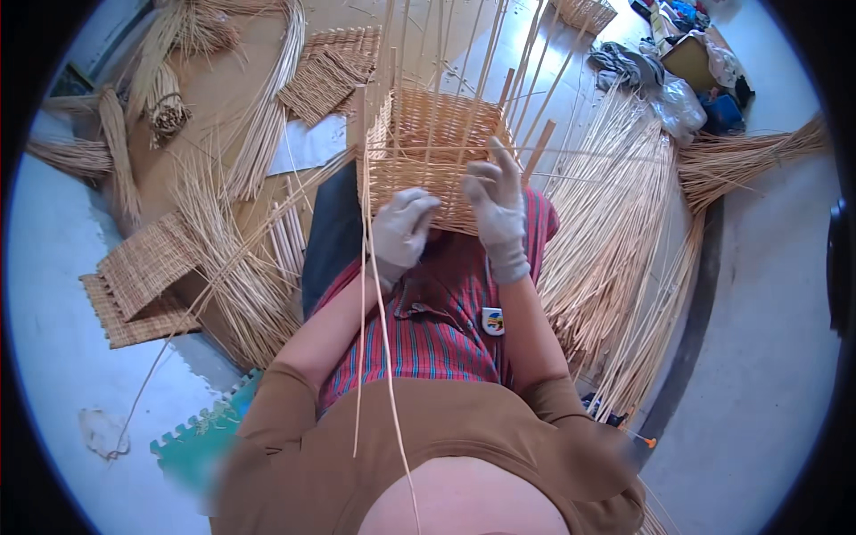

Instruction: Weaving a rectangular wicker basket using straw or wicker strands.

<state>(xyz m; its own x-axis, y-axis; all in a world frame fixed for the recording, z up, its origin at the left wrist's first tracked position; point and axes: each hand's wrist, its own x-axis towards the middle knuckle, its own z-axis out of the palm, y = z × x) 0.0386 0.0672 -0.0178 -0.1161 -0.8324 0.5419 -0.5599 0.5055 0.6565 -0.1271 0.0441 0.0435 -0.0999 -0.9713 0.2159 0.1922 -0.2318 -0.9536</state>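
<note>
A half-woven wicker basket [415,183] rests at my lap, tall thin stakes rising from its walls and thicker wooden posts at its corners. My left hand [399,230], in a pale glove, is closed with curled fingers at the lower left of the basket's near wall. My right hand [497,203], gloved too, is beside the right end of that wall. Its index finger points up near a thin willow strand [588,154] running sideways across the basket, while the other fingers bend loosely. Long loose strands [382,312] hang from the basket's left corner over my lap.
Bundles of long willow rods lie on the floor at right [615,223] and left [236,259]. Woven panels [152,263] are stacked at left, with more panels [330,76] beyond. Another basket [586,13] and plastic bags [675,107] are at the far right.
</note>
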